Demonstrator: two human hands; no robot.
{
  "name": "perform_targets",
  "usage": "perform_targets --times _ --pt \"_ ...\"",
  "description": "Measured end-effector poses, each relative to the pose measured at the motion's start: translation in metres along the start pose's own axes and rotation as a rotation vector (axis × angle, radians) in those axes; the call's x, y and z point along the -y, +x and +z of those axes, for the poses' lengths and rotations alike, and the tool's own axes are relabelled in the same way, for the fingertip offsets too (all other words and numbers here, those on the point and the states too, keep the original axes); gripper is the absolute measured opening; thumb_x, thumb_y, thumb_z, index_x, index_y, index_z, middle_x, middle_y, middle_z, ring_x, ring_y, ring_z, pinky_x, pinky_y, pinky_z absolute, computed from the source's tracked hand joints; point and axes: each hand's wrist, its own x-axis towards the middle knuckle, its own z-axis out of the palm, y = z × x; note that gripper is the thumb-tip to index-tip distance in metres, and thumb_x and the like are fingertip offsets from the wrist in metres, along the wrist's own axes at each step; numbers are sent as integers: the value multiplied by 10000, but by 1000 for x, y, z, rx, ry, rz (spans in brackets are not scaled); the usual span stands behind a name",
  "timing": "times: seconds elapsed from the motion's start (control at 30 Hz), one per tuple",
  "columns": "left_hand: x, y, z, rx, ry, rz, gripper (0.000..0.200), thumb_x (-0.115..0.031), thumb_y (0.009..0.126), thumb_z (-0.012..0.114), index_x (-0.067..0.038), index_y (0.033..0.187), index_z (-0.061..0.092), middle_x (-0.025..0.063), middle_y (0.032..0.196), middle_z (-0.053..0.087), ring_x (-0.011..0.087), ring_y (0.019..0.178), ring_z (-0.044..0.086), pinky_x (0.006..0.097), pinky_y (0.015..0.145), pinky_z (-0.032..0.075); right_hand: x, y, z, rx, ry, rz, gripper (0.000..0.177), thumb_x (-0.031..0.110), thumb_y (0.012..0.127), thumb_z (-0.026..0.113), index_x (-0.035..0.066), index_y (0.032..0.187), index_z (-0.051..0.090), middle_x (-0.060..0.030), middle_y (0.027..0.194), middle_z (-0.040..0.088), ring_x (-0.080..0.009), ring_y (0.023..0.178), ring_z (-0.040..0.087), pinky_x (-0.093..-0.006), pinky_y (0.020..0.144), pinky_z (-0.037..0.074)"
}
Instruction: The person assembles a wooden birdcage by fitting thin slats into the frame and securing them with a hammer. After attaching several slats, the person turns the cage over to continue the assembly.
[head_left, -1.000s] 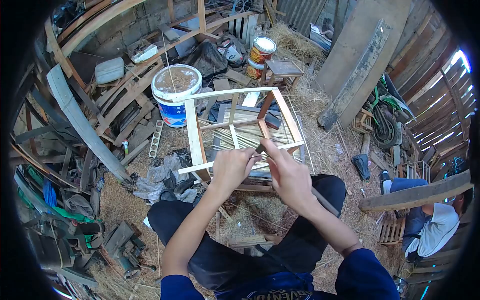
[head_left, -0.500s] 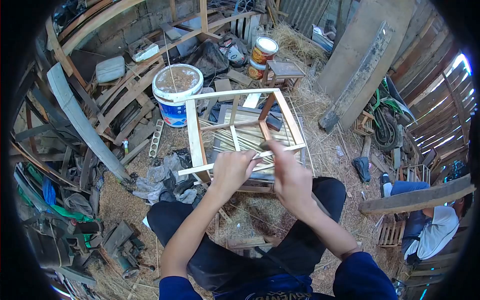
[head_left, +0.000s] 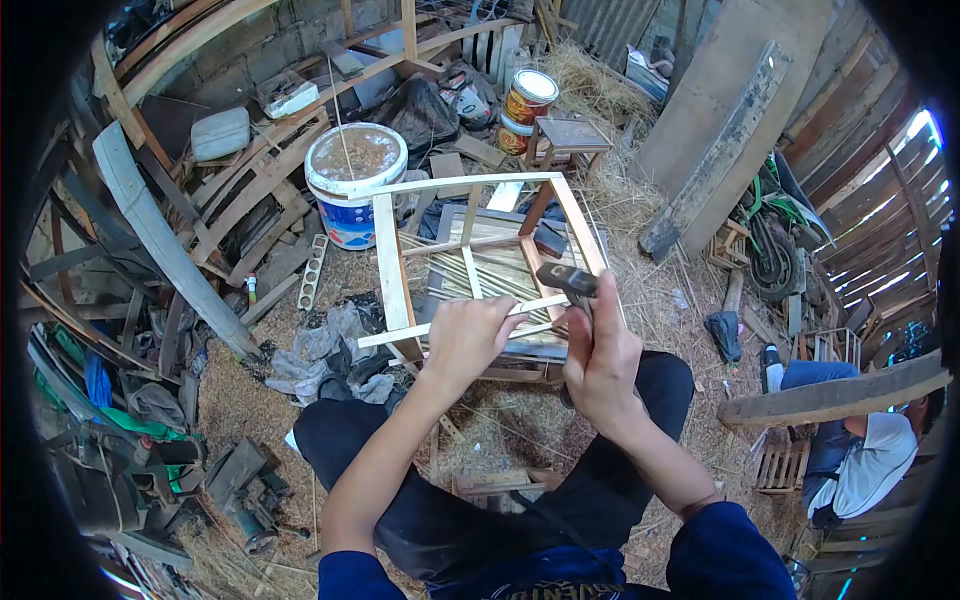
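Note:
A pale wooden frame (head_left: 392,262) lies tilted above a low worktable, its near rail facing me. My left hand (head_left: 468,340) is closed around that near rail, close to its middle; whether a nail sits between the fingertips cannot be made out. My right hand (head_left: 605,365) grips a hammer (head_left: 566,280), its dark metal head raised just over the rail, to the right of my left hand. Thin wooden sticks (head_left: 455,272) lie on the worktable (head_left: 443,230), seen through the frame.
A white and blue bucket (head_left: 350,215) stands behind the frame's left corner. Further back are stacked paint tins (head_left: 527,100) and a small stool (head_left: 572,140). Scrap timber (head_left: 165,235) piles up at left. Another person (head_left: 870,460) sits at right behind a wooden beam (head_left: 835,393).
My right hand has lifted and turned upward, bringing the hammer head into clear view above the rail. My left hand stays in place on the frame.

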Motion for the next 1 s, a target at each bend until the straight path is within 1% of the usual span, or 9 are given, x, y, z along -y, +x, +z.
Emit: perform_targets --times 0.03,0.1,0.17,0.27,0.4,0.57,0.73,0.87,1.0 --pt "0 0 0 8 -1 -10 221 -342 954 761 -121 966 751 125 712 714 353 659 718 485 623 556 -1 0 4 -82 10 -14 713 54 994 666 53 1645 375 -176 1056 727 -320 652 692 -445 558 528" --pt "-1 0 -1 22 -1 -22 228 -343 960 755 -115 958 746 121 726 721 350 669 721 482 627 557 3 -5 -3 371 -184 158 701 118 1034 669 3 1647 349 -213 1022 730 -324 620 683 -429 549 524" --pt "-1 -1 1 7 -25 -1 273 -362 980 729 -96 920 713 123 767 739 349 686 732 475 631 565 4 0 -11 356 -131 245 604 113 1046 653 3 1595 427 -195 995 732 -369 745 724 -467 648 555" --pt "0 0 0 25 6 -6 289 -366 987 722 -91 904 701 121 786 750 346 695 739 470 633 572 -2 5 -9 -6 19 37 469 166 1041 666 -7 1466 568 -177 1041 718 -347 659 698 -445 587 544" --pt "-3 0 -2 8 -5 -10 295 -367 977 730 -89 886 691 113 771 745 347 681 732 473 630 571 1 1 -10 371 -118 145 349 90 1017 681 23 1357 644 -175 986 704 -357 710 702 -435 604 549" --pt "0 -3 5 16 24 -15 206 -337 952 762 -132 975 750 118 722 720 341 676 723 480 642 559 3 9 -15 -8 48 100 257 71 1001 701 -15 1242 680 -164 900 675 -355 688 689 -440 584 535" --pt "-5 0 -2 2 3 -7 312 -367 980 728 -84 857 688 117 729 727 360 661 725 473 627 568 -1 5 -14 317 -106 138 210 39 989 700 -21 1189 675 -165 871 653 -353 669 679 -438 565 520" --pt "-2 0 0 -3 37 7 309 -372 983 723 -88 865 694 117 737 731 354 659 726 471 625 565 -1 1 -11 -12 66 96 240 121 1024 681 32 1247 673 -166 874 677 -366 688 697 -447 584 542" --pt "-4 2 -4 -21 11 21 311 -377 978 729 -88 868 697 118 738 731 355 662 728 471 622 565 2 8 -18 293 -64 150 173 54 1011 672 17 1180 682 -162 864 657 -368 696 682 -456 604 525"
